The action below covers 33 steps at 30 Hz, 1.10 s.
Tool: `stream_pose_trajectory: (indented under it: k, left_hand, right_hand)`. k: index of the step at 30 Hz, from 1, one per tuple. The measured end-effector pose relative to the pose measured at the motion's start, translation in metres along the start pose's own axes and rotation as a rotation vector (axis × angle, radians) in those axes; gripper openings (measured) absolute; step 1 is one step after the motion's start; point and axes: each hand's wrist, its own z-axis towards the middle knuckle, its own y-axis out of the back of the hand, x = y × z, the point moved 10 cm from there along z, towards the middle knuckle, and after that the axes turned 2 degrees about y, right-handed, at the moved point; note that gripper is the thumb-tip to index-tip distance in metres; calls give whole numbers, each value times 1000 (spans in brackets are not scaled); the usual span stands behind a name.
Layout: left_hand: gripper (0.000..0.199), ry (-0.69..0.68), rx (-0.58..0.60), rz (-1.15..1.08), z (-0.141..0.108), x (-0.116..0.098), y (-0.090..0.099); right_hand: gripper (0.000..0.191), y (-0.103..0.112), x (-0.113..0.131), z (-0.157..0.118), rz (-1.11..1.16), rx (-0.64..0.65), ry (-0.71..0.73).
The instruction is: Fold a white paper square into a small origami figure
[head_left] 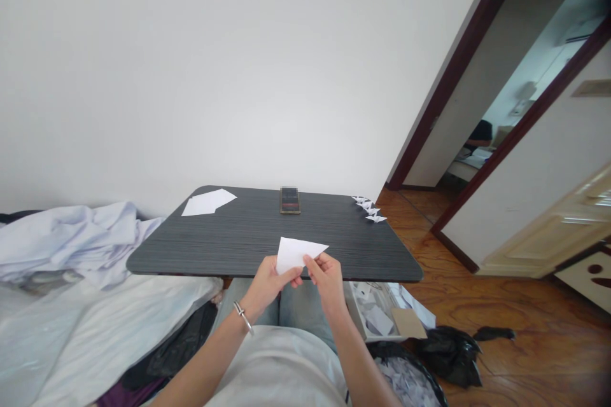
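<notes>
Head view: left hand (267, 283) and right hand (325, 280) grip a folded white paper triangle (296, 253) between fingers and thumbs, over a dark gray table (214, 248).

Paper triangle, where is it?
In the head view, the paper triangle is pinched between the left hand and right hand, above the near edge of the table.

Left hand (268, 283), right hand (326, 279), raised together; pinching
</notes>
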Motion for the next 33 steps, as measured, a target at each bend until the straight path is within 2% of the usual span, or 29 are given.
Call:
stream_pose_trajectory:
  k: [9, 16, 19, 27, 33]
  left_hand:
    - [22, 56, -64, -73, 2, 5, 3]
    - [22, 47, -50, -104, -1, 3, -2]
    - [23, 46, -40, -113, -1, 3, -3]
    - [32, 96, -62, -137, -1, 6, 1]
    - [23, 126, 61, -109, -5, 9, -14]
  right_hand:
    - [28, -8, 1, -3, -7, 38, 64]
    - [38, 22, 12, 4, -81, -103, 159]
    - [38, 27, 19, 5, -83, -130, 187]
    - [36, 11, 27, -5, -135, -97, 260]
    - [36, 22, 25, -2, -134, -149, 263]
